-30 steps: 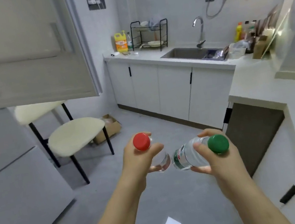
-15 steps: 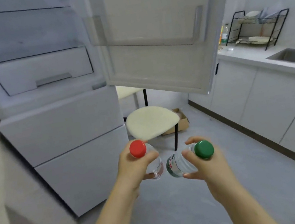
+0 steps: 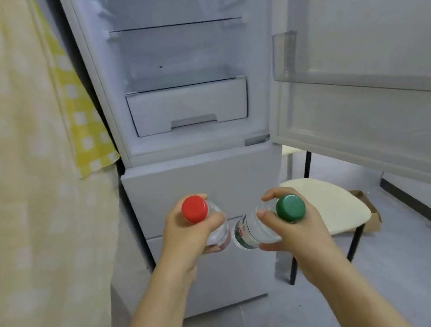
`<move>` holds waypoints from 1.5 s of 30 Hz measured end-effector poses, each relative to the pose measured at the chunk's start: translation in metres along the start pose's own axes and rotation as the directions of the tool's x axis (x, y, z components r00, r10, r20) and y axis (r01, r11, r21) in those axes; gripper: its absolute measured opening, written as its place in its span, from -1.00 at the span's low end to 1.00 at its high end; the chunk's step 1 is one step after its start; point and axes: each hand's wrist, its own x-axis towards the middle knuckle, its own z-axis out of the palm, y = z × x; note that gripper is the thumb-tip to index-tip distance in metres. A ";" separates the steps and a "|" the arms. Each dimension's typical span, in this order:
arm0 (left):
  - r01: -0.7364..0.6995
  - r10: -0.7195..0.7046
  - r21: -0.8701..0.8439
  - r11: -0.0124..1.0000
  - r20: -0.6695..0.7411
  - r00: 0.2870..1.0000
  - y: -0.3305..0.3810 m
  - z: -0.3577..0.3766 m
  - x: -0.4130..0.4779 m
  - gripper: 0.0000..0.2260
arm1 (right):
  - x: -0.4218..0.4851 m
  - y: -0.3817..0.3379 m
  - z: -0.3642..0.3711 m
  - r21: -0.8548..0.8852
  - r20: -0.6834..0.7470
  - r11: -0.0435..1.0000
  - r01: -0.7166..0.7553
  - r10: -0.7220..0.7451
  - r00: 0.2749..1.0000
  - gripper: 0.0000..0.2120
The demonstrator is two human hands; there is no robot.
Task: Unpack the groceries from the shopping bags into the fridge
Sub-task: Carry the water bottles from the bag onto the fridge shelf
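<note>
My left hand (image 3: pixel 190 239) grips a clear bottle with a red cap (image 3: pixel 195 209). In my right hand (image 3: pixel 295 231) is a second clear bottle with a green cap (image 3: pixel 290 208) and a green label. Both bottles are held low, at the height of the fridge's shut lower drawers (image 3: pixel 203 182), their bases nearly touching. The white fridge (image 3: pixel 187 105) stands straight ahead with its upper compartment open. Inside I see bare glass shelves (image 3: pixel 174 25) and a white crisper drawer (image 3: pixel 189 105). No shopping bags are in view.
The open fridge door (image 3: pixel 375 85) swings out on the right, with a clear door bin (image 3: pixel 286 56). Under it stands a cream-seated chair (image 3: pixel 329 204) on black legs, with a cardboard box (image 3: pixel 368 212) behind. A yellow checked curtain (image 3: pixel 18 167) fills the left side.
My view has swung left from the kitchen counter and sink to face the open fridge. Both hands keep their bottles in the same grip.
</note>
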 end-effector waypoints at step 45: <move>-0.811 0.830 -0.302 0.502 -0.094 0.549 0.304 0.032 0.340 -0.70 | 0.378 -0.238 0.139 0.255 -0.133 0.413 0.874 -0.881 0.455 -0.69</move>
